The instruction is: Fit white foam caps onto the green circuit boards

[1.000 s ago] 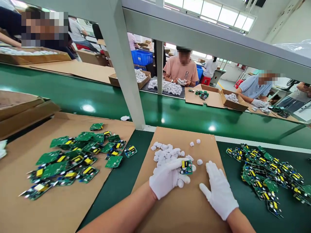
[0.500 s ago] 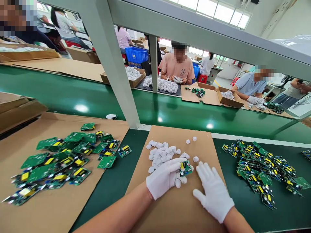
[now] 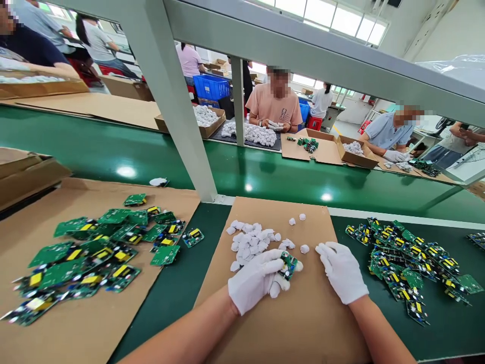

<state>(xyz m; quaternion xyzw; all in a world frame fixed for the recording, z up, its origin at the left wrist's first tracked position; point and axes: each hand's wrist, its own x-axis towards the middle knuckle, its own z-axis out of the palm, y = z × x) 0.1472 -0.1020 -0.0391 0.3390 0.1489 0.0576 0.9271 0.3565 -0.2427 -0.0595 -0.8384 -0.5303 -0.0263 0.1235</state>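
1. Holding a small green board (image 3: 288,264) in the left hand (image 3: 254,280), fingers clamped on it, above the brown cardboard sheet (image 3: 303,323).
2. Right hand (image 3: 344,272) flat, fingers apart, near white caps (image 3: 252,237).
3. Next, likely: picking one cap, gently.

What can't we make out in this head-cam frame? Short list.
- Circuit board in the left hand: head view, mostly covered by the gloved fingers; parts too small to identify.
- Right hand: whether the fingertips hold a white piece cannot be told.
- Board pile at left: cut off by the frame edge.
- Coworkers' faces: blurred.
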